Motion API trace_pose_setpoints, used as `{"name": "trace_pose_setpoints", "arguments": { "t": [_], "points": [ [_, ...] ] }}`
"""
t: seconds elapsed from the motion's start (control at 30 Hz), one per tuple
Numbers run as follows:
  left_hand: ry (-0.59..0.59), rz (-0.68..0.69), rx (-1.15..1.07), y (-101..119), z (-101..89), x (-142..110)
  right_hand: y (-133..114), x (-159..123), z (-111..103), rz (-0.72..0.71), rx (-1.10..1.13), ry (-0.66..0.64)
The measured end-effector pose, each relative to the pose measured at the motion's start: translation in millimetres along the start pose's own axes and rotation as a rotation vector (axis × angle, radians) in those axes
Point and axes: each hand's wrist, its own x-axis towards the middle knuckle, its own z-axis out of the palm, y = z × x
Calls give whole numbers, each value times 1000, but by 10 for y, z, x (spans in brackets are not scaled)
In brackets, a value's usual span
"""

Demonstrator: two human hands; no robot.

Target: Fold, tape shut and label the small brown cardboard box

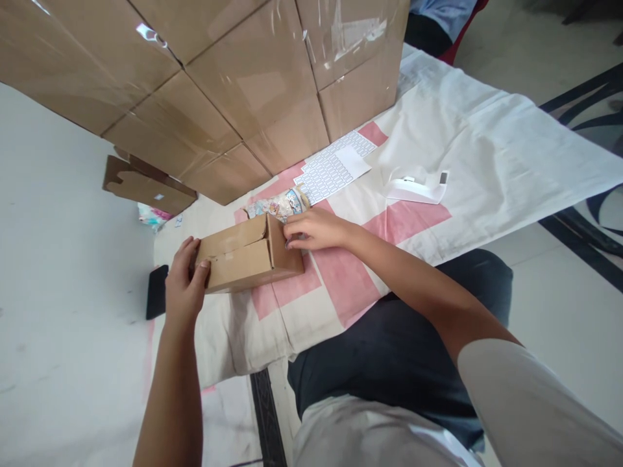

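Note:
A small brown cardboard box [238, 256] lies on the cloth with its top flaps folded in and a narrow gap between them. My left hand [187, 275] clasps its left end, thumb on top near the edge. At the opposite end, my right hand [314, 230] has its fingers curled together against the box's right side. Whether anything small sits between those fingertips is hidden. Just behind the box lies a crumpled roll with a colourful printed pattern [280, 205], close to the right hand.
Large taped cartons [272, 84] form a wall at the back. A sheet of labels [335, 170] and a white tape dispenser [418, 187] lie to the right. An open cardboard box [148, 185] and a black phone-like slab [156, 292] are at left, beside the wall.

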Motion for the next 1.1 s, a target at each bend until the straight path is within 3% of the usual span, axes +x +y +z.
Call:
{"name": "trace_pose_setpoints", "arguments": {
  "t": [0.17, 0.27, 0.37, 0.5, 0.73, 0.83, 0.93, 1.0, 1.1],
  "points": [
    [-26, 7, 26, -12, -15, 9, 70, 17, 16, 294, 7, 94],
    [-30, 12, 22, -8, -8, 11, 145, 24, 67, 397, 1, 164],
    [-20, 18, 9, -5, -1, 12, 186, 20, 82, 372, 80, 163],
    [-14, 31, 3, -12, 8, 13, 158, 8, 46, 272, 122, 37],
    [-11, 4, -32, -36, 82, 67, 209, 6, 113, 313, 159, 53],
    [-4, -9, -70, -129, 114, 72, 83, 21, 28, 320, 247, 88],
    [-5, -6, -123, -307, 212, 87, -201, -16, -39, 255, 119, 93],
    [13, 13, -171, -428, 314, 134, -373, -106, 50, 266, 130, 101],
    [2, 90, -238, -503, 425, 215, -512, -300, 375, 407, 172, 120]
  ]
}}
